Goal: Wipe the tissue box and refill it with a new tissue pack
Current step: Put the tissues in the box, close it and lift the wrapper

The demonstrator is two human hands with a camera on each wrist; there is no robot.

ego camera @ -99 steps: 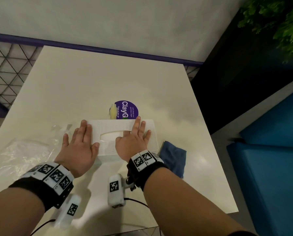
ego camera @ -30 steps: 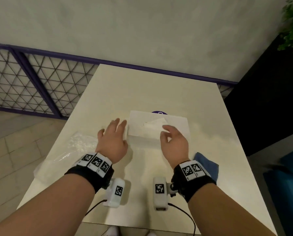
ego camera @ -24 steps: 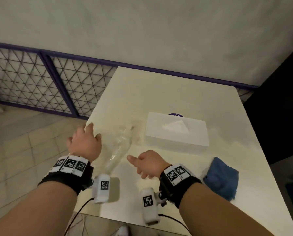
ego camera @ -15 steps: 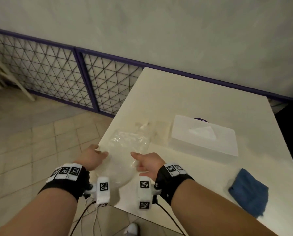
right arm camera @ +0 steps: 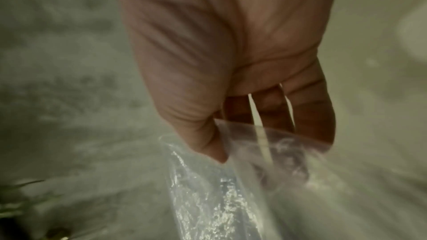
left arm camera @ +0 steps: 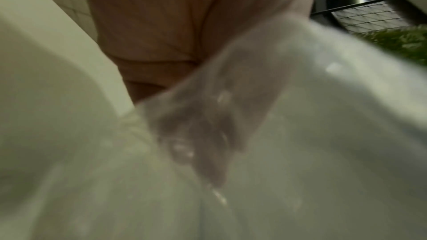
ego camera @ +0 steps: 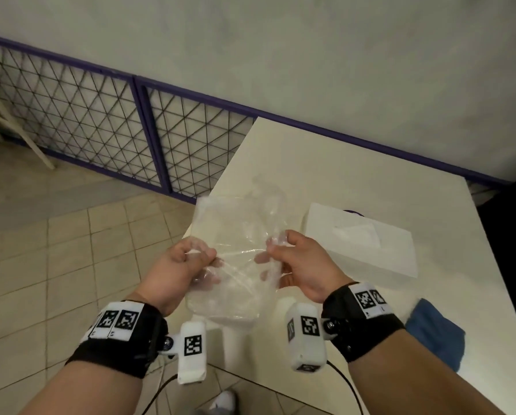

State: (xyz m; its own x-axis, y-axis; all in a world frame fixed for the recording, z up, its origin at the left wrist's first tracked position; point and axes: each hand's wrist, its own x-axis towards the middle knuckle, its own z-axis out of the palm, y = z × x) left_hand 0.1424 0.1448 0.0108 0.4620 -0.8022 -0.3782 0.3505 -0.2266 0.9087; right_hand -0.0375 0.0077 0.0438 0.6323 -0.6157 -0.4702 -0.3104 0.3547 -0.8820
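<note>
Only in the head view is the whole scene laid out: a clear plastic wrapper (ego camera: pixel 235 259) is held up between both hands, above the near left corner of a cream table (ego camera: pixel 355 181). Beyond and to the right of the right hand (ego camera: pixel 301 265), the white tissue box (ego camera: pixel 361 241) is seen lying flat on the table, apart from both hands, with a tissue showing at its top opening. A blue cloth (ego camera: pixel 436 339) lies on the table to the right of the right wrist, well clear of the box. A purple sticker (ego camera: pixel 351 211) is just seen past the far edge of the box. A mesh fence (ego camera: pixel 101 127) and a tiled floor (ego camera: pixel 56 235) are seen to the left of the left hand (ego camera: pixel 179 265).

In the left wrist view only the palm (left arm camera: pixel 184 25) and blurred film (left arm camera: pixel 300 116) draped over the fingers are shown; green foliage (left arm camera: pixel 402 43) is caught at the right edge. In the right wrist view the thumb and curled fingers (right arm camera: pixel 307 112) are seen closed over the wrapper's crinkled edge (right arm camera: pixel 208 189).

Both hands are raised side by side with knuckles upward. The left hand is clenched on the wrapper's left edge; the right hand grasps its right edge between thumb and fingers. The film is stretched loosely between them.
</note>
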